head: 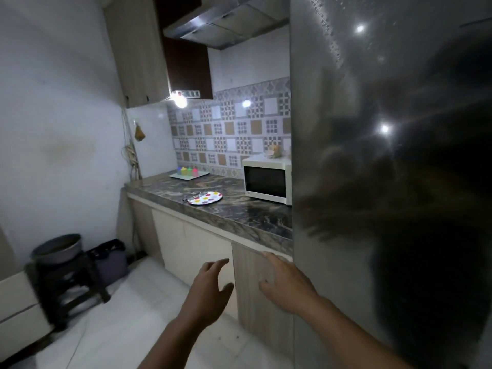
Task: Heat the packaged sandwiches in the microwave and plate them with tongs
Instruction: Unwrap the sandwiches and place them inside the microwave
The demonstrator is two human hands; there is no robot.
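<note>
Oddly, no sandwiches show yet; I judge they sit in the fridge (372,155) at my right. Microwave (266,182) stands at the table's (239,217) right end, door shut; plate (205,198) and tongs (192,196) lie mid-table, tongs' length running along the table. Left grip (210,283) and right grip (285,280) spread wide, empty. I'd reach for the fridge door edge.

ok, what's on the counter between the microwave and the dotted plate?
Nothing: the head view shows only bare marble countertop between the microwave and the dotted plate. The tongs lie at the plate's far-left edge.
</note>
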